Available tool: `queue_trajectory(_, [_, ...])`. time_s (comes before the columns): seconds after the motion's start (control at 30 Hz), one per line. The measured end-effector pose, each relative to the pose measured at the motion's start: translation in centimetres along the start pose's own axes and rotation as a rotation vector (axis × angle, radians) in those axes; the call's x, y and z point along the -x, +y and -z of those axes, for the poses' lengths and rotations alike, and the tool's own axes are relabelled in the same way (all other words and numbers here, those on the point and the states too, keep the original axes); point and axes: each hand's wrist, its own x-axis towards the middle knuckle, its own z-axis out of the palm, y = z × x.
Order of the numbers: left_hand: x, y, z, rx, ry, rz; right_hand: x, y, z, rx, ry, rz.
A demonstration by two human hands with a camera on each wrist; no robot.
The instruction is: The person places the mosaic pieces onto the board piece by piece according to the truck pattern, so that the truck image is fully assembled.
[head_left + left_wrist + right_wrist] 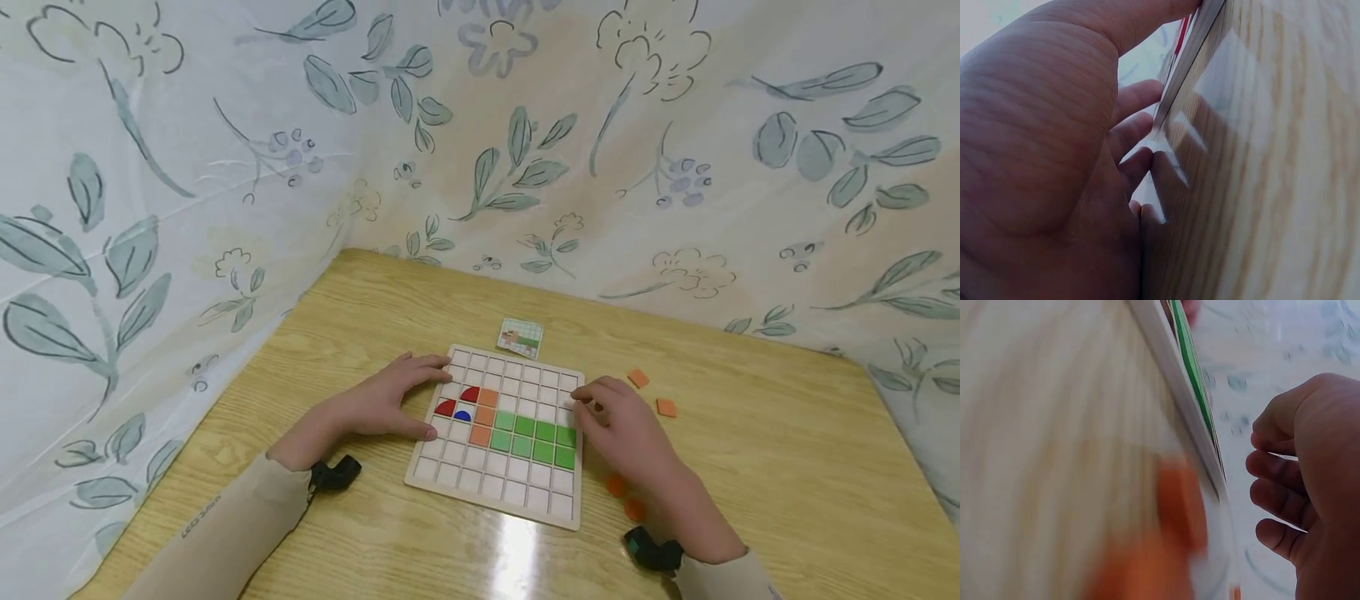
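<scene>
A wooden grid board (491,483) lies on the table between both hands. In its cells sit red quarter-round pieces (470,394), a blue half-round piece (462,416), a column of orange squares (481,435), and rows of light green and darker green squares (543,451). My left hand (382,396) rests at the board's left edge, fingers and thumb spread and touching the rim. At the right edge hovers my right hand (618,425), its fingers loosely bent. The right wrist view shows nothing between those fingers (1275,494).
Behind the board lies a small picture card (521,337). Two orange squares, one nearer (666,407) and one farther (637,378), lie to the right. Rounded orange pieces (635,509) are beside the right forearm. Floral cloth (480,150) hangs along the table's back and left.
</scene>
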Motion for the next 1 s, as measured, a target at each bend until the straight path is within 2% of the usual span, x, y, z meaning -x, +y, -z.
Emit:
queue_trajectory(0.27, [-0.2, -0.1, 0.3, -0.004, -0.008, 0.001, 1.8, 4.6, 3.0, 0.069, 0.106, -0.068])
queue_trajectory(0.5, [-0.3, -0.3, 0.0, -0.006, -0.011, 0.001, 3.1, 8.0, 4.6, 0.118, 0.103, -0.093])
queue_trajectory(0.73, [-0.1, -0.1, 0.1, -0.009, -0.004, 0.012, 3.2, 9.3, 5.2, 0.136, 0.069, -0.109])
queue_trajectory(1.0, [-0.3, 0.1, 0.3, -0.008, -0.015, 0.004, 3.4, 9.8, 5.1, 0.132, 0.1, -0.096])
